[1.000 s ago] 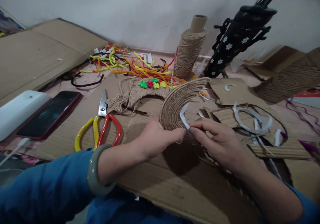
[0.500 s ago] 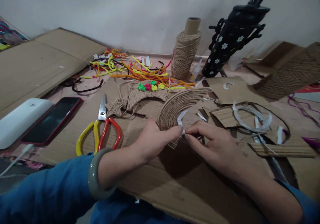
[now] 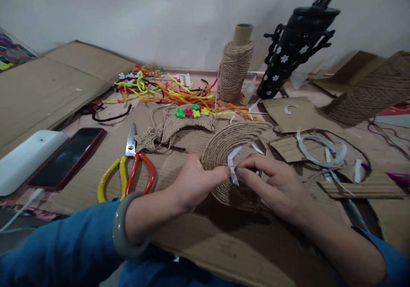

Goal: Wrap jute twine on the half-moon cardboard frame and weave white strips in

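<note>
A crescent wound with brown jute twine [image 3: 215, 150] stands tilted above the cardboard, its curved rows facing me. My left hand [image 3: 195, 182] grips its left side, thumb laid across the front. Along the inner edge runs a bent white strip [image 3: 232, 167], which looks like tape or paper. The thumb and forefinger of my right hand [image 3: 275, 184] are pinched together at that strip; its other fingers are partly hidden. Left of the hands lie scissors [image 3: 130, 150] with yellow and red handles. Behind them rest a smaller twine crescent [image 3: 184, 124] with coloured flowers and a twine star [image 3: 149, 138].
Bright pipe cleaners [image 3: 179, 95] are heaped at the back beside a twine spool [image 3: 235, 71] and a small glue bottle [image 3: 248, 92]. A black flowered holder [image 3: 283, 60] leans near the wall. A phone [image 3: 68, 159] lies left; clear tubing [image 3: 322, 150] is coiled right.
The lower end of the twine crescent has swung right and more of its curve shows. My right fingertips have shifted slightly, uncovering more of the white strip. The camera view has moved a little.
</note>
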`<state>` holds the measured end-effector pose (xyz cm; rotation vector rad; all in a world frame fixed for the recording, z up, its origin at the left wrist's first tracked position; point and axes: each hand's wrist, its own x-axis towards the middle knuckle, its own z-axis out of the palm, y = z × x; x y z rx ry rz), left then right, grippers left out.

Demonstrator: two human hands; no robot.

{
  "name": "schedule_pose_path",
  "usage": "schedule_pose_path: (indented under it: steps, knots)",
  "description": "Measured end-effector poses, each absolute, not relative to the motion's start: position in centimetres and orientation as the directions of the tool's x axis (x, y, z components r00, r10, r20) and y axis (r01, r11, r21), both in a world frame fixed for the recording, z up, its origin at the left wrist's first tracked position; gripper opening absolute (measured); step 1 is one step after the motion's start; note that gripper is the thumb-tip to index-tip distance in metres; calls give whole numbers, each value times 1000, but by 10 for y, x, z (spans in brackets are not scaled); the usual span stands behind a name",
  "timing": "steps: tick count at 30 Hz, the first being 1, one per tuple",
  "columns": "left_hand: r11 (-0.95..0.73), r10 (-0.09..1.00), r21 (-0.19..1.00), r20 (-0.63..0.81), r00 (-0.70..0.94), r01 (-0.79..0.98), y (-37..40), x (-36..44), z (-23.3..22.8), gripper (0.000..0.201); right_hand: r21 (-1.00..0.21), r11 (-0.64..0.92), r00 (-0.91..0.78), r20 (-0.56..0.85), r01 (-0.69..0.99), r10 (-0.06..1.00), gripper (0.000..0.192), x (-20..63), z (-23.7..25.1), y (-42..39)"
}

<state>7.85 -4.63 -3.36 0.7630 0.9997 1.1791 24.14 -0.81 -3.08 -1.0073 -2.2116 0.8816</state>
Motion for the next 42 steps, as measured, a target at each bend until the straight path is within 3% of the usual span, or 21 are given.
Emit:
schedule_pose_path:
  steps: [4,10,20,28,37,42]
  knots:
    - [254,967,895,-234,99,-366,-47,80,-34,18,-859,310,-506,71,407,860,16,240,-29,-6]
    - [294,955,909,-269,124,-295,-47,80,-35,10,-949,46,-494,-121,312,861,17,234,-28,-7]
    - [304,939,912,-239,248,-274,-47,79,-35,17,-951,-67,-561,-233,301,794,15,233,-26,-6]
    - [365,914,898,-296,277,-245,-48,79,-34,21,-955,-143,-555,-270,261,787,14,232,-29,-10]
    - [334,938,889,-282,200,-314,-46,78,-34,20,-967,-16,-554,-159,255,817,18,239,-31,-5]
    - [305,950,887,-262,168,-347,-45,76,-33,25,-876,286,-511,53,389,858,17,243,-33,-4]
